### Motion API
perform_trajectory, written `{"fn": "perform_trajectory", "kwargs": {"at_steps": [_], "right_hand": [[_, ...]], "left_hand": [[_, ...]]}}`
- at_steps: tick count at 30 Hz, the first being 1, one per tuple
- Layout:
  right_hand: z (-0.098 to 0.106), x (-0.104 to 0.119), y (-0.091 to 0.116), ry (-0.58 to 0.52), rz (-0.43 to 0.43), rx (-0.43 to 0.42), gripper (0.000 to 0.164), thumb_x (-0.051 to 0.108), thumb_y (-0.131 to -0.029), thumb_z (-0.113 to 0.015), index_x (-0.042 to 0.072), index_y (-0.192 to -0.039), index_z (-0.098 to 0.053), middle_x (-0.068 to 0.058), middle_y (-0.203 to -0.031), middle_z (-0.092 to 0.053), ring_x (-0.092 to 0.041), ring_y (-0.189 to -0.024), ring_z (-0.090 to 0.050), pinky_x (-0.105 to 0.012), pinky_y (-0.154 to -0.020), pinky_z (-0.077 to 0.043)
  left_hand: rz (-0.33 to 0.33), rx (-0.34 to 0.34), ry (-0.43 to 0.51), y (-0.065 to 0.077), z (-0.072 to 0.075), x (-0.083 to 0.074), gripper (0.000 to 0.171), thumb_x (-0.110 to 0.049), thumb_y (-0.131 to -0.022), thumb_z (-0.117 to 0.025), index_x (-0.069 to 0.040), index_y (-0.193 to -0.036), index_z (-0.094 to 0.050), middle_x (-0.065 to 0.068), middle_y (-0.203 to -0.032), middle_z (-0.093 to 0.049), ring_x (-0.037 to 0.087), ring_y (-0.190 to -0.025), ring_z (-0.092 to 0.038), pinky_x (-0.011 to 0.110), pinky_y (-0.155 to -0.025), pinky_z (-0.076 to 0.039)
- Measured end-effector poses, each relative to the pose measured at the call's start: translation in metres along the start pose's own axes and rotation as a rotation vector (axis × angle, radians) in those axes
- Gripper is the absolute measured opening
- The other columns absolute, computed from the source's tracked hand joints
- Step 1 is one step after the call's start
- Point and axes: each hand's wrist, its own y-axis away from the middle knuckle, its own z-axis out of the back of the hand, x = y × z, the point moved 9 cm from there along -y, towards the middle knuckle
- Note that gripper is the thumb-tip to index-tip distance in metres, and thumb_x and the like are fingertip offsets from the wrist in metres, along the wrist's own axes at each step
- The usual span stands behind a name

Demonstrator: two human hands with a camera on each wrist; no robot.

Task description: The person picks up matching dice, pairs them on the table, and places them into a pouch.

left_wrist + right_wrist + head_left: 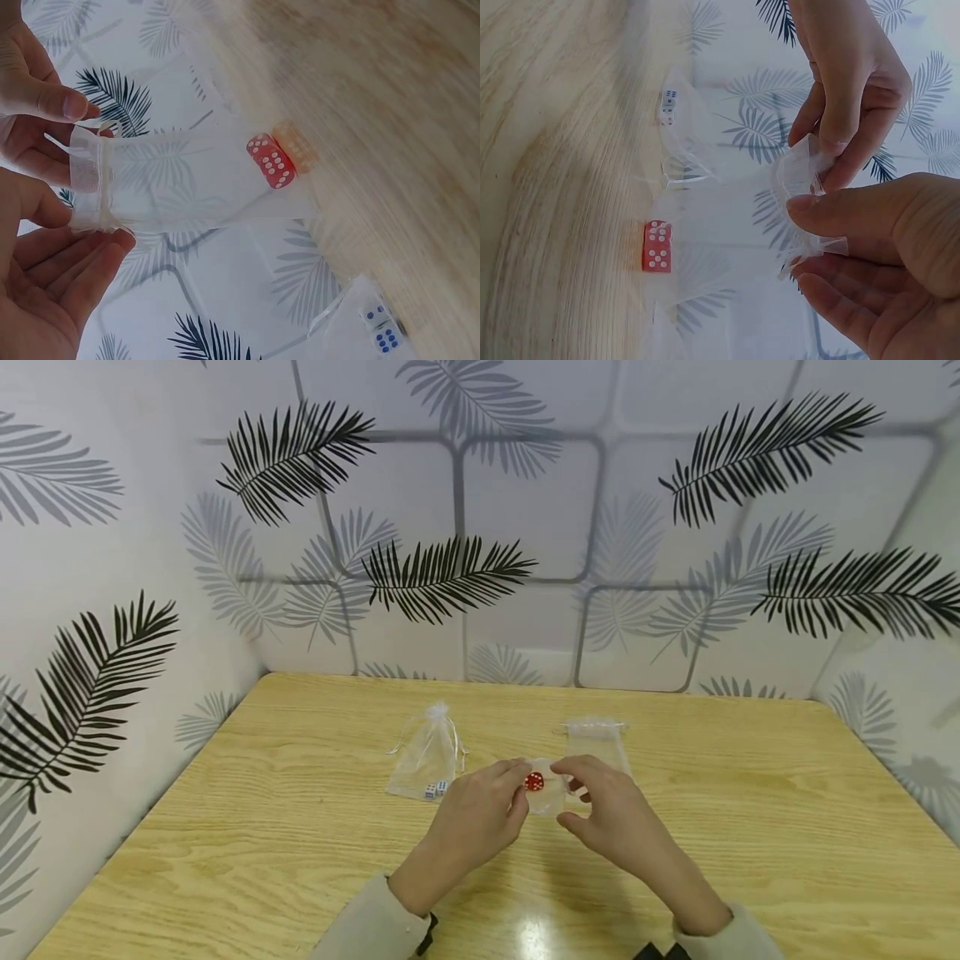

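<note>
A small sheer white drawstring pouch (180, 172) hangs between the two hands, its mouth up and its bottom at the wooden table. Inside, at the bottom, lie two red dice (657, 246) with white dots, side by side. My left hand (480, 806) pinches one side of the gathered mouth between thumb and fingers. On the opposite side, my right hand (618, 814) has its thumb on the rim and its fingers behind the cloth. Folds of the mouth and the ribbon show between both thumbs in the right wrist view.
Another sheer pouch (423, 760), drawn closed, lies to the left with white dice (436, 789) in it. A flat sheer pouch (596, 739) lies behind the right hand. Leaf-patterned walls (525, 510) border the wooden table (262, 827).
</note>
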Motion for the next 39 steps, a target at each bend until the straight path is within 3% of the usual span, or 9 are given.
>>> {"fn": "perform_trajectory", "kwargs": {"at_steps": [5, 11, 19, 26, 34, 39], "right_hand": [[0.004, 0.001, -0.002, 0.022, 0.023, -0.080, 0.045, -0.011, -0.067, -0.078, -0.001, -0.109, -0.064, -0.013, -0.104, -0.067, -0.020, -0.077, -0.066, -0.026, -0.063, -0.056], [0.005, -0.001, -0.004, 0.038, 0.020, -0.134, 0.038, -0.014, -0.069, -0.073, 0.000, -0.103, -0.067, -0.011, -0.097, -0.069, -0.015, -0.067, -0.064, -0.022, -0.057, -0.053], [0.007, 0.001, -0.004, 0.055, 0.056, -0.154, 0.034, -0.016, -0.071, -0.070, 0.000, -0.101, -0.067, -0.011, -0.094, -0.069, -0.012, -0.065, -0.059, -0.017, -0.053, -0.047], [0.009, 0.006, -0.003, 0.041, 0.116, -0.191, 0.036, -0.020, -0.071, -0.062, 0.001, -0.100, -0.067, -0.009, -0.095, -0.069, -0.009, -0.066, -0.054, -0.017, -0.054, -0.045], [0.011, 0.004, -0.005, 0.004, 0.050, -0.172, 0.046, -0.017, -0.072, -0.062, 0.000, -0.114, -0.060, -0.011, -0.091, -0.067, -0.009, -0.064, -0.056, -0.018, -0.050, -0.042], [0.013, 0.004, -0.006, 0.017, 0.043, -0.179, 0.037, -0.016, -0.072, -0.063, -0.001, -0.106, -0.063, -0.010, -0.086, -0.066, -0.010, -0.063, -0.058, -0.018, -0.051, -0.043]], "left_hand": [[0.008, 0.024, 0.027, 0.000, 0.000, 0.002, 0.034, 0.000, -0.080, -0.059, -0.001, -0.113, -0.068, 0.011, -0.111, -0.070, 0.020, -0.080, -0.071, 0.013, -0.046, -0.036], [0.013, 0.041, 0.024, -0.001, -0.002, 0.004, 0.030, 0.000, -0.085, -0.061, -0.002, -0.114, -0.067, 0.011, -0.112, -0.070, 0.022, -0.090, -0.071, 0.022, -0.058, -0.053], [-0.002, -0.010, 0.026, -0.001, 0.002, 0.005, 0.025, 0.003, -0.086, -0.064, -0.001, -0.111, -0.068, 0.011, -0.109, -0.071, 0.023, -0.092, -0.071, 0.027, -0.069, -0.057], [0.012, -0.045, 0.034, 0.000, 0.007, 0.007, 0.028, 0.006, -0.082, -0.066, -0.003, -0.108, -0.069, 0.011, -0.103, -0.072, 0.023, -0.087, -0.071, 0.028, -0.068, -0.057], [-0.012, -0.123, 0.047, -0.001, 0.014, 0.005, 0.033, 0.011, -0.075, -0.069, -0.004, -0.104, -0.072, 0.009, -0.094, -0.072, 0.021, -0.084, -0.070, 0.027, -0.069, -0.057], [0.008, -0.121, 0.057, -0.001, 0.015, 0.008, 0.040, 0.012, -0.078, -0.066, -0.002, -0.115, -0.066, 0.009, -0.089, -0.069, 0.017, -0.072, -0.065, 0.023, -0.061, -0.053]]}}
